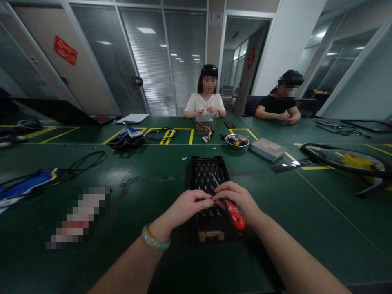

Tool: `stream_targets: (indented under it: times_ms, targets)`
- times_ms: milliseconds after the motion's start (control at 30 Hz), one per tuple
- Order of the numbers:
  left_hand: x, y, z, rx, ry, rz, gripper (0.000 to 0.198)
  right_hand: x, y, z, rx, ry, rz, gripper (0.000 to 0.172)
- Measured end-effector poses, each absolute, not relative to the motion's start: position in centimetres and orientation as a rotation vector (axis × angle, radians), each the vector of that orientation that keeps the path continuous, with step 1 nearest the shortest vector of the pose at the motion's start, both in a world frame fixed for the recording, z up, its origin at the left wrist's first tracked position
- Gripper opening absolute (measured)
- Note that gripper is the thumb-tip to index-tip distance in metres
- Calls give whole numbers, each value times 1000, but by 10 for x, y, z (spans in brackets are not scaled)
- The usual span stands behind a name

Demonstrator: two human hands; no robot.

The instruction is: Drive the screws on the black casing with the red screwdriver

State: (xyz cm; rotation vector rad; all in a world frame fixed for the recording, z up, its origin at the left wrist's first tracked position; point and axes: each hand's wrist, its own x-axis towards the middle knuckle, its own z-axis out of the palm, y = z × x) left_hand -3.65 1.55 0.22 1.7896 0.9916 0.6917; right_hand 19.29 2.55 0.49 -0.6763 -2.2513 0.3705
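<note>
A red-and-black-handled screwdriver (235, 215) lies across my right hand (237, 198), held in its closed fingers with the thin metal shaft pointing away from me. My left hand (196, 204) is pinched, its thumb and fingertips meeting the right fingertips. Whatever small thing may be between them is too small to make out. Both hands hover over a long black plastic case (225, 163) with rows of small shiny pieces inside. At the near end of that case sits an amber-coloured part (211, 235). A greenish bangle (155, 238) circles my left wrist.
Beyond the case stand a metal bowl (237, 141) of small parts and a grey metal box (268, 150). A black-rimmed wheel-like thing (346, 159) lies right, a blue cloth-like item (30, 183) left. Two people (205, 98) sit across the green table (147, 212).
</note>
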Motion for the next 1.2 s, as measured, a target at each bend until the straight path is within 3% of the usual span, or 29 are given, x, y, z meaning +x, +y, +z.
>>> stream_targets:
  times_ms: [1200]
  targets:
    - [-36,16,-5,1489,983,746,31,193,24,2,-667,-2248,304,13]
